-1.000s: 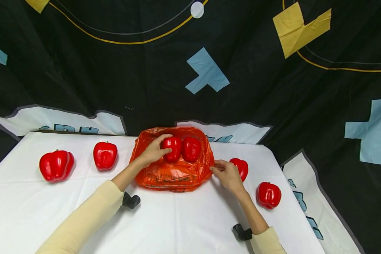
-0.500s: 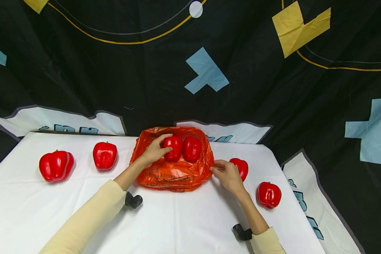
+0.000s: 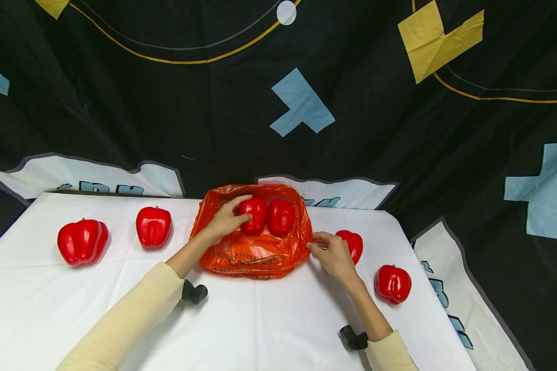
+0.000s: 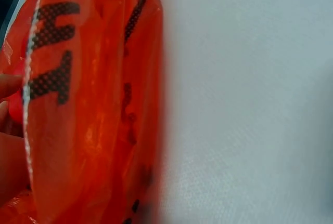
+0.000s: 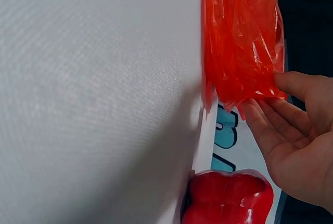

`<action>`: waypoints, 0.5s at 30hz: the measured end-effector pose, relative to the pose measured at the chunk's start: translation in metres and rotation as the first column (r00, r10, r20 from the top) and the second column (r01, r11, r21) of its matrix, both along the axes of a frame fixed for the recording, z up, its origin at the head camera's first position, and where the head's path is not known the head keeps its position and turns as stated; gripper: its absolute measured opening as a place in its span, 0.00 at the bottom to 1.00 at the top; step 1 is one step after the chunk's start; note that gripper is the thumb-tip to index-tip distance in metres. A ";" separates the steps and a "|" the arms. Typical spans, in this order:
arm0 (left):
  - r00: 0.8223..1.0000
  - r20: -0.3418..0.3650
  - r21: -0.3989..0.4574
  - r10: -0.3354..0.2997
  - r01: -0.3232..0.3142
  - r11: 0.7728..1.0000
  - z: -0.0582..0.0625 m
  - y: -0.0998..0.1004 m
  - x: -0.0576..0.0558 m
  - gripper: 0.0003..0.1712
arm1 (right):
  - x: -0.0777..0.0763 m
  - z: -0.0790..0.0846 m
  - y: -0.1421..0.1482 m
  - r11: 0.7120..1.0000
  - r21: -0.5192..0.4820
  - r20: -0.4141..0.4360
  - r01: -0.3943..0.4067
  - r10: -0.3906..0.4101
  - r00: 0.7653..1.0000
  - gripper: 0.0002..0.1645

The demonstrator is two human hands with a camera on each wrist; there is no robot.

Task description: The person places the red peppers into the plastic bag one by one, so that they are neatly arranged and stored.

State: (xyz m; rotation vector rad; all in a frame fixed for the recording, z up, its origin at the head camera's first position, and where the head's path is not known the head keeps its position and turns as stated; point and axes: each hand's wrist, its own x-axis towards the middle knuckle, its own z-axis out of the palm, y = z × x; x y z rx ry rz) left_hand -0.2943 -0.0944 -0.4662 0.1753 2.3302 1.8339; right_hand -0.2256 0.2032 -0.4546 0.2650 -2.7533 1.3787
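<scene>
An orange-red plastic bag [image 3: 241, 260] lies spread with its mouth wide on the white table. Two red bell peppers sit side by side in it. My left hand [image 3: 227, 219] reaches over the bag's left rim and grips the left bell pepper [image 3: 255, 216] between thumb and fingers. The right bell pepper [image 3: 280, 218] touches no hand. At the bag's right edge my right hand [image 3: 332, 253] pinches the plastic, as the right wrist view shows with thumb and fingers on the bag [image 5: 244, 42]. In the left wrist view the bag's side hides most of the left hand [image 4: 10, 156].
Two bell peppers stand left of the bag, one farther out [image 3: 82, 242] and one nearer [image 3: 153, 228]. On the right, one bell pepper [image 3: 353, 245] is partly behind the right hand, and another [image 3: 392, 284] stands closer to the table's right edge. A black cloth hangs behind.
The left hand and the bell pepper in its grip have shifted very slightly to the right inside the bag. My right hand keeps its pinch in the same place.
</scene>
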 end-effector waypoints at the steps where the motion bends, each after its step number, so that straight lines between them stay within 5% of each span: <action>1: 1.000 -0.003 0.002 0.002 -0.002 1.000 0.001 0.000 0.000 0.34 | 0.000 0.001 0.000 1.000 -0.002 0.000 0.000 0.000 1.000 0.16; 7: 1.000 -0.021 -0.023 0.006 -0.006 1.000 0.010 -0.004 0.007 0.34 | 0.000 0.001 0.000 1.000 0.010 0.005 0.006 -0.006 1.000 0.17; 15: 0.999 -0.040 -0.088 -0.035 0.031 0.996 0.032 -0.021 0.032 0.35 | 0.001 0.002 0.001 1.000 0.011 0.006 0.012 -0.012 1.000 0.16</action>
